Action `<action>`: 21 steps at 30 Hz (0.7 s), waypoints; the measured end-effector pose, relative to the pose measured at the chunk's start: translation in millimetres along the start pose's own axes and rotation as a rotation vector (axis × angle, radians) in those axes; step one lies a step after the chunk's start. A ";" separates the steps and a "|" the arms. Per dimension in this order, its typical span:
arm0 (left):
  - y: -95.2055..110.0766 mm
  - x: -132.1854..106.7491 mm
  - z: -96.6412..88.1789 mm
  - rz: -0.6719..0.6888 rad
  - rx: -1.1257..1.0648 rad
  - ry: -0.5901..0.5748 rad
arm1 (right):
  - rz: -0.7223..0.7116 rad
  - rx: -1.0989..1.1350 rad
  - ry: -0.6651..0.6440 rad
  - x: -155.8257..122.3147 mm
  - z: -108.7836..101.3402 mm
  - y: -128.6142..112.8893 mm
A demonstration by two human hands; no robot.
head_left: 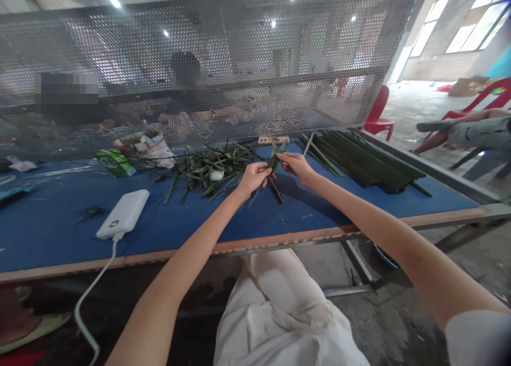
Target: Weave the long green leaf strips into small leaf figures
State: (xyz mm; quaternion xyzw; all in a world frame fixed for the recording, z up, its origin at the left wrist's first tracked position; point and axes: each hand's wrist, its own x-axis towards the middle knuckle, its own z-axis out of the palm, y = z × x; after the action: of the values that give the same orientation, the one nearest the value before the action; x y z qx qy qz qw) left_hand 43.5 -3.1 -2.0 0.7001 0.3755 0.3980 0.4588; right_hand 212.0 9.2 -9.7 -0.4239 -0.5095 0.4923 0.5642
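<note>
We pinch a narrow green leaf blade point(273, 161) between our left hand point(252, 178) and right hand point(297, 166), both closed narrowly on it so that it stays lifted above the blue-topped table point(51, 233), with a dark stalk point(275, 191) just below. A loose heap of leaf strips point(211, 169) lies ahead, near a neatly aligned stack of long dark leaves point(363, 161), while a white power bank point(123, 214) sits to our left; beyond a perforated metal screen point(239, 51), a person point(187, 83) sits in a concrete hall.
</note>
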 end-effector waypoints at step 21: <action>-8.2 8.6 -10.0 -0.239 -0.376 -0.052 | 0.076 0.136 -0.134 4.5 3.6 11.6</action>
State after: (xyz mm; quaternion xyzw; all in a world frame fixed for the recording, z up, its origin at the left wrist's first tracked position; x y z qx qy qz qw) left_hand 36.6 10.4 -5.3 0.5627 0.3629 0.3858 0.6347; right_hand 207.0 15.4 -20.0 -0.3698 -0.4951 0.5739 0.5374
